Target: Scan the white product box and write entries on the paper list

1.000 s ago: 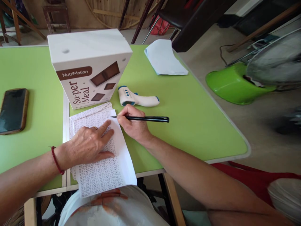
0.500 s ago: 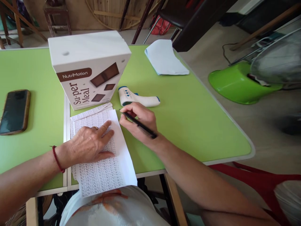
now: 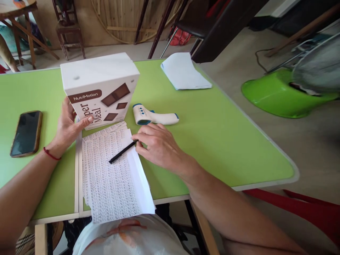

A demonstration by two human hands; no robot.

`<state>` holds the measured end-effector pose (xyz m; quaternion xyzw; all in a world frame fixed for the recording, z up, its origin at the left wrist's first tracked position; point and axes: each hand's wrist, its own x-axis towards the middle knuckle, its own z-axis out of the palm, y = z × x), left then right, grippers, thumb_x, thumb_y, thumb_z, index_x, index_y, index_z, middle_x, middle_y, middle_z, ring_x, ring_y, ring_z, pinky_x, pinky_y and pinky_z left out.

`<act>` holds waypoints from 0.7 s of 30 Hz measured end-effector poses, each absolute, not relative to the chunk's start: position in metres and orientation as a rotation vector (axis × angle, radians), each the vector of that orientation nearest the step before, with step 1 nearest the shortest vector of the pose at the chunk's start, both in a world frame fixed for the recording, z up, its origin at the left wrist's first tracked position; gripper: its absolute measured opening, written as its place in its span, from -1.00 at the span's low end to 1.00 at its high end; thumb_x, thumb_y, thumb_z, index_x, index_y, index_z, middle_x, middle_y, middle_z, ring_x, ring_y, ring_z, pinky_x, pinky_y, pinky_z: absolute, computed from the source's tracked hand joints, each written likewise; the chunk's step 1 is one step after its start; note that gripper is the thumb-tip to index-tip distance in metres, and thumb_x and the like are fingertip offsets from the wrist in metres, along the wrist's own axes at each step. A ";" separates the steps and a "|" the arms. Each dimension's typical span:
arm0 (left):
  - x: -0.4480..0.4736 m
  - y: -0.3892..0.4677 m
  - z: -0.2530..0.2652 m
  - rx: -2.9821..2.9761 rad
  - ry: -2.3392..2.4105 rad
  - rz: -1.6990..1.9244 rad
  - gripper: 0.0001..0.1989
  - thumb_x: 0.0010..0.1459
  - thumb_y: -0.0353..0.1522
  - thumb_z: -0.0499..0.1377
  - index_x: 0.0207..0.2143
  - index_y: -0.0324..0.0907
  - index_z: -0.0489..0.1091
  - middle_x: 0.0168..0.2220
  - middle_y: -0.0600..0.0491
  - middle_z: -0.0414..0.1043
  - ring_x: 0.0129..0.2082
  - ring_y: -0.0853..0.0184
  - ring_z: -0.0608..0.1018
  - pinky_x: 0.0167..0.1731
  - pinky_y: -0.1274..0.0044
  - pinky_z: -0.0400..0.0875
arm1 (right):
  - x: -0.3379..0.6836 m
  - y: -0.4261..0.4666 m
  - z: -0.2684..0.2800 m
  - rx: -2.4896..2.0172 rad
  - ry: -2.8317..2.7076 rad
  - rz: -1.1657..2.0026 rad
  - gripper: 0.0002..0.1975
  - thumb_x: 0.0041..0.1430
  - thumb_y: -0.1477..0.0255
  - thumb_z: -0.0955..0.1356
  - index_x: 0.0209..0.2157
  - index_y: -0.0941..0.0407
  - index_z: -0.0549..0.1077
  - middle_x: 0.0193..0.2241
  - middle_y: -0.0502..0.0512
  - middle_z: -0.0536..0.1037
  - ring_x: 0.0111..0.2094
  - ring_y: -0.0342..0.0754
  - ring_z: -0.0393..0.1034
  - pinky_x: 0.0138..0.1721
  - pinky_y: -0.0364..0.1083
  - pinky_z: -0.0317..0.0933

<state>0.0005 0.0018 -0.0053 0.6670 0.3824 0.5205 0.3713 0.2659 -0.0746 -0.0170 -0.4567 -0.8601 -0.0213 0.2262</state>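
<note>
My left hand (image 3: 66,124) grips the lower left side of a white NutriMotion box (image 3: 99,71), thumb on the printed front and fingers mostly hidden behind the side. A black pen (image 3: 122,152) lies slantwise across a handwritten sheet of paper (image 3: 111,184). At the pen's upper end is my right hand (image 3: 156,143), fingers loosely bent, thumb and index a little apart; the fingertips seem to touch the pen without gripping it. Just beyond that hand lies a white and blue infrared thermometer (image 3: 156,116).
A phone in a brown case (image 3: 26,132) rests on the left part of the green table (image 3: 212,141). Folded white sheets (image 3: 186,72) lie near the far right edge. On the floor to the right stands a bright green plastic stool (image 3: 278,94).
My left hand has left the paper and taken hold of the box, which is shifted and turned slightly. The pen, earlier held in my right hand, now lies on the paper.
</note>
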 end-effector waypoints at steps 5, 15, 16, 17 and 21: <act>0.000 -0.003 -0.001 1.677 1.013 1.325 -0.44 -0.09 -0.21 0.43 -0.07 -0.17 0.35 -0.09 -0.05 0.46 -0.08 0.12 0.52 -0.10 0.33 0.46 | 0.261 -0.075 -0.016 -1.150 -2.421 0.106 -0.88 0.12 0.49 0.35 -0.39 0.13 0.56 -0.46 0.05 0.51 -0.36 -0.03 0.33 -0.25 -0.02 0.07; 0.011 -0.037 0.012 1.580 0.925 1.311 -0.55 0.10 -0.11 0.28 -0.05 -0.18 0.38 -0.13 -0.06 0.49 -0.17 0.12 0.57 -0.25 0.34 0.55 | 0.289 -0.042 -0.031 -1.624 -2.032 -0.121 -0.56 -0.10 0.58 0.29 -0.09 0.22 0.43 -0.10 0.35 0.49 -0.09 0.23 0.33 -0.13 0.16 0.20; 0.014 -0.040 0.009 1.563 0.922 1.272 -0.54 0.10 -0.11 0.28 -0.04 -0.19 0.36 -0.12 -0.08 0.49 -0.15 0.09 0.56 -0.22 0.32 0.55 | 0.292 -0.038 -0.034 -1.689 -2.062 -0.143 -0.48 -0.10 0.57 0.29 0.00 0.22 0.38 -0.02 0.37 0.44 -0.02 0.26 0.28 -0.08 0.19 0.17; 0.016 -0.042 0.006 1.550 0.925 1.250 -0.52 0.08 -0.12 0.29 -0.03 -0.19 0.35 -0.11 -0.10 0.48 -0.12 0.07 0.55 -0.21 0.31 0.54 | 0.294 -0.035 -0.037 -1.732 -2.105 -0.140 -0.44 -0.08 0.56 0.29 0.06 0.21 0.34 0.02 0.38 0.42 0.00 0.27 0.26 -0.05 0.21 0.15; 0.016 -0.043 -0.008 1.549 0.982 1.216 -0.43 0.03 -0.12 0.32 0.01 -0.19 0.26 -0.08 -0.15 0.46 -0.09 0.03 0.53 -0.22 0.28 0.55 | 0.298 -0.029 -0.042 -1.798 -2.169 -0.054 -0.55 0.01 0.53 0.28 0.01 0.18 0.38 -0.25 0.27 0.49 -0.21 0.17 0.31 -0.16 0.12 0.19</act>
